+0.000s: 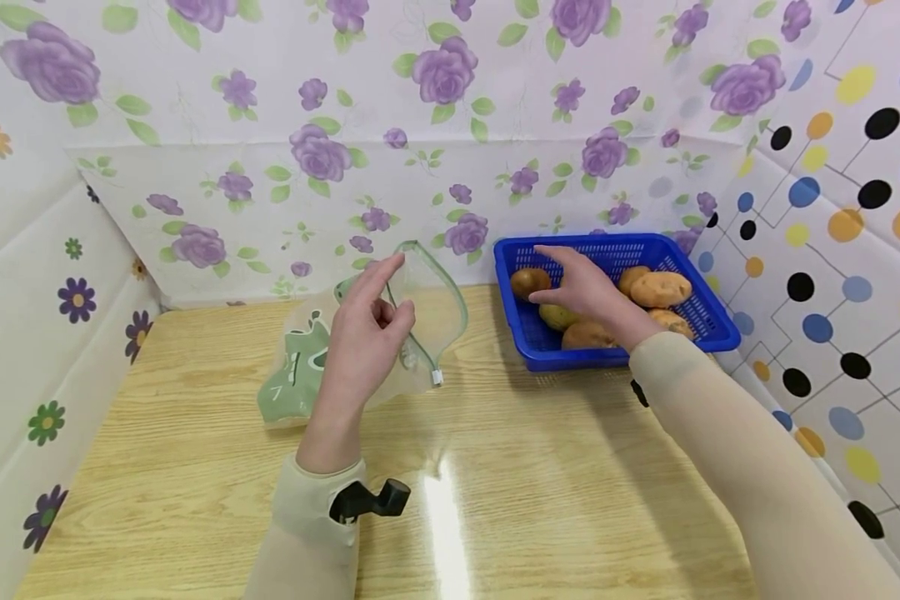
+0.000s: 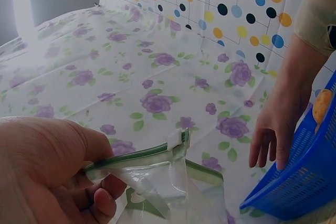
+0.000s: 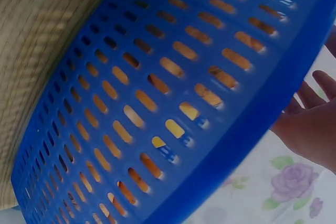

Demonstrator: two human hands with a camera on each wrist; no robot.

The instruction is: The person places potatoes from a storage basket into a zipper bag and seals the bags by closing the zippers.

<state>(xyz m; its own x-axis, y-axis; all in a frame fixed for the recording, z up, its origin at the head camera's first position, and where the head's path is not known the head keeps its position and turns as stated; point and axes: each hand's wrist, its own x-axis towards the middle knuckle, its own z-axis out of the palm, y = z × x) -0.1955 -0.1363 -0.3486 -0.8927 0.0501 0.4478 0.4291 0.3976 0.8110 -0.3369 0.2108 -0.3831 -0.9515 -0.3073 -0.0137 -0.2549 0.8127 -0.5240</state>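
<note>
Zip bag (image 1: 375, 342), clear with green print, stands on the worktop (image 1: 495, 500), mouth held up and apart by the left hand (image 1: 363, 342); its grip pinches the green zip rim. Right hand (image 1: 581, 287) hovers inside the blue basket (image 1: 690, 333), fingers spread and relaxed, holding nothing, just above the potatoes (image 1: 660, 289). Judgement: picking stage, produce not yet grasped. Next move calls for closing the fingers round one potato and carrying it leftward to the bag's mouth, which must remain wide.

Clear green-edged zip bag (image 1: 390, 333) held upright, mouth open; potatoes (image 1: 660, 289) in blue basket (image 1: 708, 321)
</note>
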